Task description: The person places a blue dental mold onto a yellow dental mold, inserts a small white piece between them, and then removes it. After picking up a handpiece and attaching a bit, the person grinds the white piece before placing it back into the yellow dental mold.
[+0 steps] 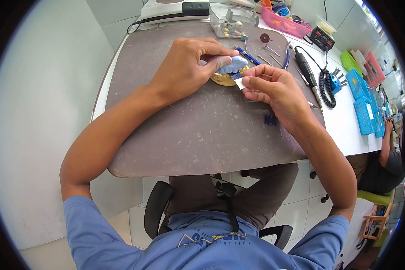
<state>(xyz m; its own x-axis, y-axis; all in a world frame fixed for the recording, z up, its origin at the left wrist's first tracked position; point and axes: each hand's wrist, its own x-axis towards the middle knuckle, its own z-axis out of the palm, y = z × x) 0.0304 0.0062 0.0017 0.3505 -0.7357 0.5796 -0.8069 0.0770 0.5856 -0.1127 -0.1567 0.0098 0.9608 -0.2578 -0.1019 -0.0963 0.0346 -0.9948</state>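
A pale blue dental cast (231,66) sits tooth-side down over a yellowish dental cast (222,80) on the brown work mat. My left hand (189,67) is closed on the blue cast, fingers over its top and thumb at its near side. From the right, my right hand (276,87) pinches a strip of articulating paper (240,83), white at my fingers and dark blue at the end that reaches between the casts. Part of both casts is hidden by my fingers. A dark blue piece (270,119) lies on the mat below my right hand.
Behind the casts are a blue pen (249,56), several thin burs and a clear box (231,22). A rotary handpiece (307,69) with a coiled cord lies to the right, near a blue bur holder (334,84) and blue baskets (366,116). Another person (384,173) sits far right.
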